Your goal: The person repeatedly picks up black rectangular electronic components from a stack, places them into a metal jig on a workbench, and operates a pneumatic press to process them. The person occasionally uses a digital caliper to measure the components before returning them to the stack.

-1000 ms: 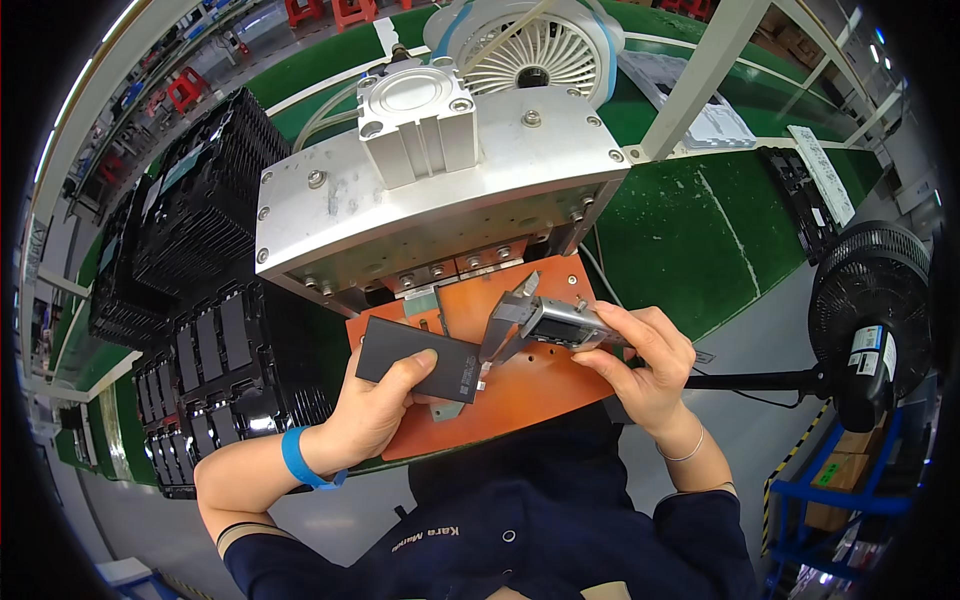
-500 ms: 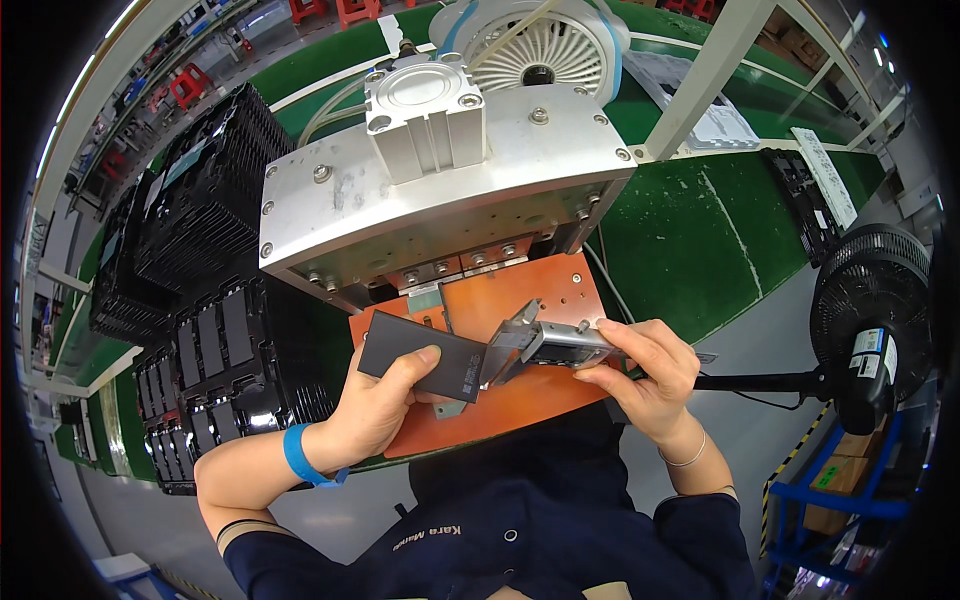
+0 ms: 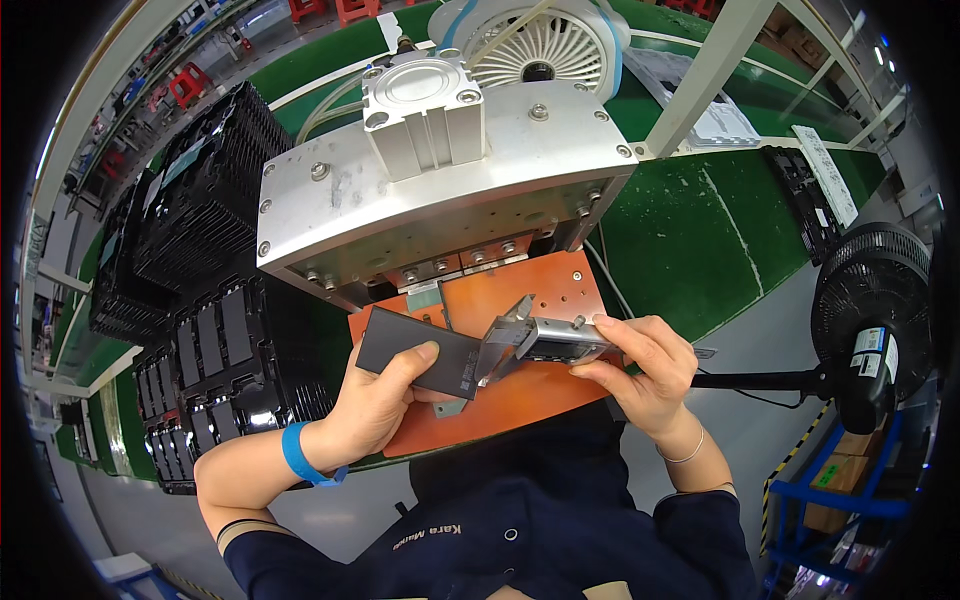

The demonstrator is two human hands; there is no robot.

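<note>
I have the left hand [image 3: 380, 405] with its grip closed on a flat dark block [image 3: 453, 362], thumb on top, held above the orange plate [image 3: 545, 395] in front of the metal press [image 3: 540, 165]. Small pale print sits at the block's right end, too fine for me to make out. The right hand [image 3: 655, 372] has its grip pinched on a caliper [image 3: 562, 342], the tool's jaws pointing at the block's right edge; I cannot tell whether they touch. I also pick up pale lettering [image 3: 426, 538] on the dark shirt [image 3: 560, 520] and a white and blue label [image 3: 868, 355] on the black fan [image 3: 862, 275] at far right. For edges, I note the press just beyond the plate and black trays [image 3: 205, 185] crowding the left. The green worktop [image 3: 690, 235] stretches right of the press, my broadest span for moving, as far as a dark tray [image 3: 795, 195]
</note>
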